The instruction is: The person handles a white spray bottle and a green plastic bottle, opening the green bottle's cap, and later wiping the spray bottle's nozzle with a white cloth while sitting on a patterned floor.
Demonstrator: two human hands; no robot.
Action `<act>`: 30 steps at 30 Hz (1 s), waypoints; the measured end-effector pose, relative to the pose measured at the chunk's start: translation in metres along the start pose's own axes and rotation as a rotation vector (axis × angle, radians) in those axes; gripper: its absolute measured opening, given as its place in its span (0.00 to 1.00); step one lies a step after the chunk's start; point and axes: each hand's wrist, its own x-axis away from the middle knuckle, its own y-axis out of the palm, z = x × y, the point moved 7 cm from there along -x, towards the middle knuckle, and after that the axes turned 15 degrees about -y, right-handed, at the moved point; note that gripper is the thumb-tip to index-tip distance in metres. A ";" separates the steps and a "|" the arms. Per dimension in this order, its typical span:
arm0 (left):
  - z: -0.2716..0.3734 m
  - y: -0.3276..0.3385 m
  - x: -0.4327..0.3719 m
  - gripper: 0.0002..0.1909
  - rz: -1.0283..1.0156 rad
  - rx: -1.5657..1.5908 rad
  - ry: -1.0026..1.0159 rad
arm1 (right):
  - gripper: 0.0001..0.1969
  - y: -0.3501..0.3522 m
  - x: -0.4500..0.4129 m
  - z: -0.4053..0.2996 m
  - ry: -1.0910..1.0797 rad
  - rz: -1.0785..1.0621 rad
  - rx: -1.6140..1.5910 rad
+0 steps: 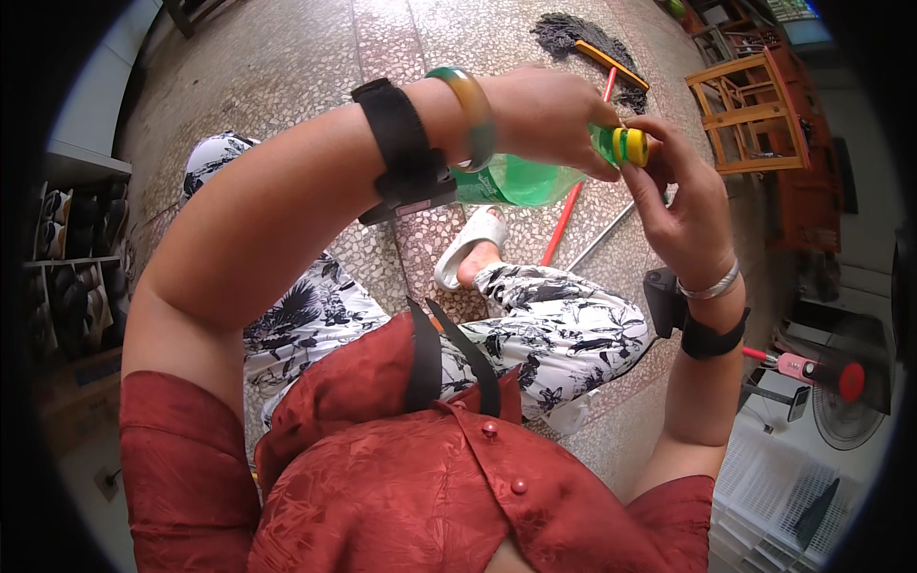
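A clear green plastic bottle (534,180) with a printed label lies tilted nearly sideways in the air, its neck towards the right. My left hand (548,118) reaches over it and grips it near the neck, hiding part of the shoulder. At the mouth sits a yellow screw cap (632,147) with a green band around it. My right hand (670,190) has its thumb and fingers on the cap, pinching it from the right side. Whether the cap is loose cannot be seen.
A grey string mop (591,46) with a red pole (566,218) lies on the terrazzo floor (301,93) ahead. Wooden furniture (752,114) stands at the right. Shoe shelves (75,261) line the left. A white perforated basket (770,480) and a fan (849,412) are at the lower right.
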 end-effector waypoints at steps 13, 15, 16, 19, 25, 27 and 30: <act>0.010 -0.015 -0.010 0.28 0.056 -0.032 0.034 | 0.17 -0.019 -0.009 -0.009 -0.252 0.016 0.193; 0.010 -0.012 -0.011 0.27 0.068 -0.036 0.026 | 0.16 -0.013 0.002 0.017 0.267 -0.077 0.060; 0.009 -0.012 -0.012 0.27 0.082 -0.041 0.015 | 0.15 -0.016 0.000 0.014 0.302 -0.145 0.160; 0.007 -0.010 -0.014 0.26 0.063 -0.048 -0.012 | 0.16 -0.020 -0.006 -0.001 0.019 0.243 -0.113; 0.007 -0.005 -0.015 0.26 0.051 -0.026 0.010 | 0.17 -0.013 0.003 0.016 0.276 -0.083 0.128; 0.008 -0.003 -0.016 0.27 0.042 -0.022 0.011 | 0.14 -0.019 -0.001 0.005 0.123 0.164 -0.078; 0.011 -0.002 -0.016 0.27 0.045 -0.018 0.022 | 0.16 -0.018 0.002 0.005 0.046 0.115 0.051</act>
